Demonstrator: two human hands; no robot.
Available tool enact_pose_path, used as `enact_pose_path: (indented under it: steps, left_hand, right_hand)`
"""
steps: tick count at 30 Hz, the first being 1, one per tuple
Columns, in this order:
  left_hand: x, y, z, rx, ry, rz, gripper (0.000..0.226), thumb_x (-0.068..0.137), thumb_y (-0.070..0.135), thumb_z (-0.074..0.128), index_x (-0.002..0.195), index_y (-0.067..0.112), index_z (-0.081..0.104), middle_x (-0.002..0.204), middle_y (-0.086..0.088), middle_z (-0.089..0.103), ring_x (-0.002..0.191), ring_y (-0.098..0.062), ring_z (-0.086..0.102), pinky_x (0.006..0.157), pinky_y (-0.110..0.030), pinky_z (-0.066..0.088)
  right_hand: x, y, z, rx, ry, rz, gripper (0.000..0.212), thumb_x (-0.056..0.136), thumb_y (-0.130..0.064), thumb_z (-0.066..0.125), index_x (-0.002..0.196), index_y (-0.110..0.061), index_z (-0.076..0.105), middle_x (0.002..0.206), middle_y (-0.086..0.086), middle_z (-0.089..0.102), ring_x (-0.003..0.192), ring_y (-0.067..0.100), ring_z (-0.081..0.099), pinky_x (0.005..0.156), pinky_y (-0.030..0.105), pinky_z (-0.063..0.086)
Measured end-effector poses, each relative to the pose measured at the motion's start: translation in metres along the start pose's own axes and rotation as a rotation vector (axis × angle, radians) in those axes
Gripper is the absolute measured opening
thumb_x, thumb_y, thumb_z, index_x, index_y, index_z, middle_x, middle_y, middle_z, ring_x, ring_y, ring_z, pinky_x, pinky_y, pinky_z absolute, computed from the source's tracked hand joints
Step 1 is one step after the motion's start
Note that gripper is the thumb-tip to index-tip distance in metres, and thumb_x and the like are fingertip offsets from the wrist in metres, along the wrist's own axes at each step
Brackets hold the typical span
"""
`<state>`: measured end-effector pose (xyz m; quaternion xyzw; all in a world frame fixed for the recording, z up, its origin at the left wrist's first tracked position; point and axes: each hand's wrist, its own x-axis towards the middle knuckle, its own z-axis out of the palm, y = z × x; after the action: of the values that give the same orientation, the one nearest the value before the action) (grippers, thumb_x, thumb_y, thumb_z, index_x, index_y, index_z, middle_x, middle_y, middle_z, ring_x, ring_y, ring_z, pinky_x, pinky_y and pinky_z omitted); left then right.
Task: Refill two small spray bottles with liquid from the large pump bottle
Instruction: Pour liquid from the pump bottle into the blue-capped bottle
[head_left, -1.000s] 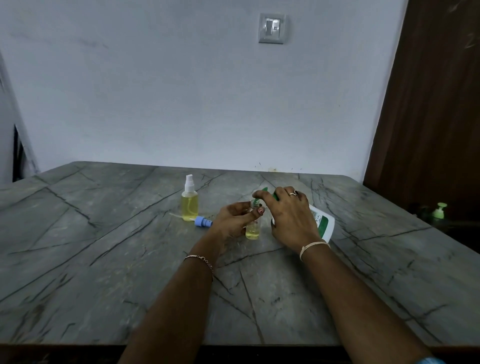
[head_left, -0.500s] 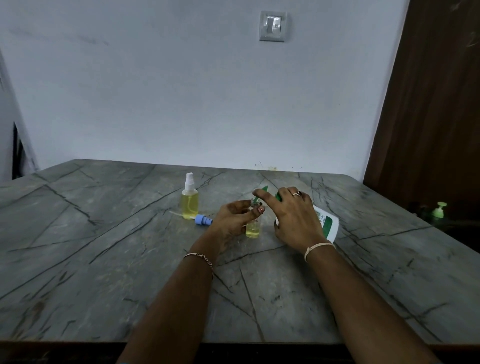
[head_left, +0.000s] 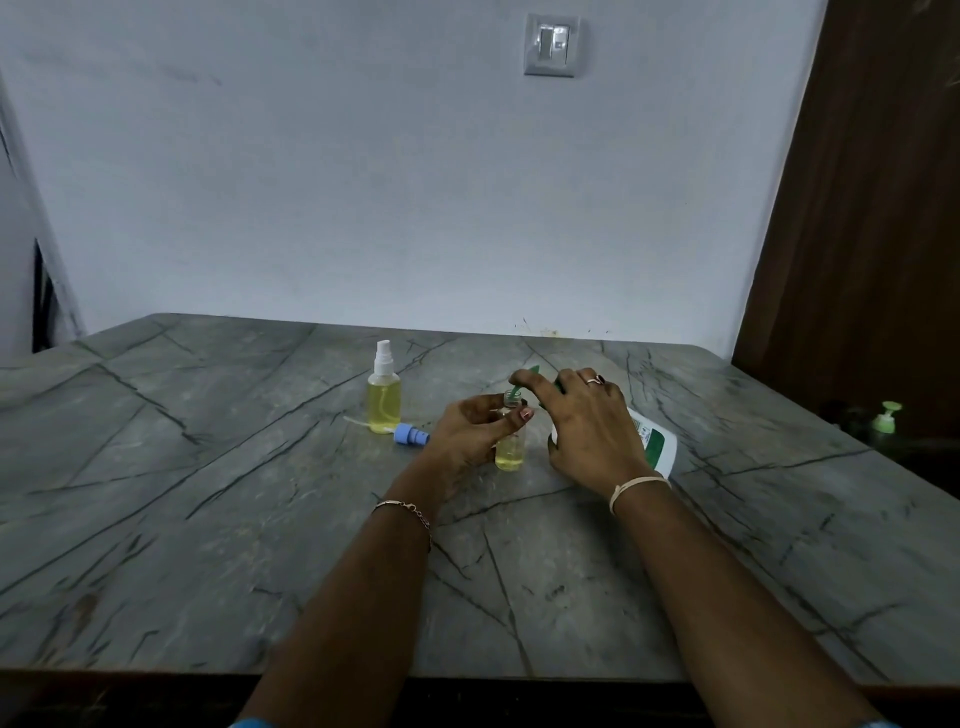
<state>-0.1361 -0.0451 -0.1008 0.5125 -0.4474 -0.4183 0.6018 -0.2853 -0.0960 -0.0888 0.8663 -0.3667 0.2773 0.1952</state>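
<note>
Now | L grip (head_left: 470, 434): open btl (head_left: 510, 453), part-full yellow | capped btl (head_left: 384, 402): nr full

Two small spray bottles are standing on one table (head_left: 208, 519): the capped spray bottle (head_left: 384, 402) and the open spray bottle (head_left: 510, 453); one large pump bottle (head_left: 657, 441) is showing; one blue spray cap (head_left: 410, 435) is lying loose; two hands are showing, the left hand (head_left: 467, 436) and the right hand (head_left: 592, 436); one wall switch (head_left: 551, 45) and one small green dispenser (head_left: 885, 417) are sitting in the background.
</note>
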Motion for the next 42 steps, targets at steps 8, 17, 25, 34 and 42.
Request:
enact_pose_path:
  steps: [8, 17, 25, 34, 42]
  left_hand:
    - [-0.003, -0.002, -0.002, 0.265, -0.062, 0.124, 0.059, 0.068, 0.013, 0.082, 0.121, 0.014, 0.055, 0.111, -0.002, 0.067, 0.097, -0.012, 0.066, 0.079, -0.022, 0.056]
    - [-0.002, -0.008, -0.002, 0.523, -0.039, 0.236, 0.066, 0.064, 0.008, 0.084, 0.112, 0.032, 0.045, 0.112, -0.004, 0.064, 0.098, -0.020, 0.066, 0.086, -0.037, 0.056]
    - [0.001, -0.010, -0.005, 0.571, -0.030, 0.237, 0.066, 0.064, 0.012, 0.085, 0.111, 0.035, 0.045, 0.114, -0.004, 0.064, 0.098, -0.020, 0.066, 0.088, -0.042, 0.055]
    - [0.000, -0.010, -0.003, 0.628, -0.009, 0.259, 0.071, 0.063, 0.019, 0.086, 0.122, 0.025, 0.047, 0.114, 0.000, 0.064, 0.098, -0.015, 0.064, 0.087, -0.032, 0.055]
    - [-0.004, -0.005, -0.001, 0.638, -0.031, 0.214, 0.076, 0.067, 0.013, 0.083, 0.130, 0.021, 0.042, 0.112, 0.001, 0.061, 0.096, -0.013, 0.061, 0.079, -0.021, 0.052]
  right_hand:
    - [-0.002, 0.001, -0.003, -0.019, -0.040, 0.007, 0.085, 0.076, -0.026, 0.071, 0.144, -0.039, 0.022, 0.114, 0.008, 0.055, 0.110, 0.029, 0.050, 0.093, 0.043, 0.041]
    - [-0.001, -0.002, -0.005, -0.021, -0.035, 0.029, 0.082, 0.073, -0.021, 0.071, 0.139, -0.039, 0.026, 0.115, 0.006, 0.055, 0.110, 0.028, 0.049, 0.094, 0.044, 0.040]
    - [0.002, -0.003, -0.001, -0.006, 0.000, 0.028, 0.074, 0.073, -0.021, 0.070, 0.134, -0.037, 0.030, 0.115, 0.005, 0.056, 0.110, 0.026, 0.050, 0.093, 0.041, 0.040]
    - [-0.002, -0.002, -0.004, -0.032, -0.047, 0.021, 0.082, 0.080, -0.025, 0.067, 0.145, -0.041, 0.018, 0.120, 0.009, 0.053, 0.114, 0.029, 0.047, 0.097, 0.044, 0.038]
    - [0.000, -0.003, -0.005, -0.042, -0.045, 0.034, 0.079, 0.077, -0.022, 0.067, 0.142, -0.038, 0.024, 0.120, 0.008, 0.054, 0.113, 0.028, 0.047, 0.096, 0.043, 0.039]
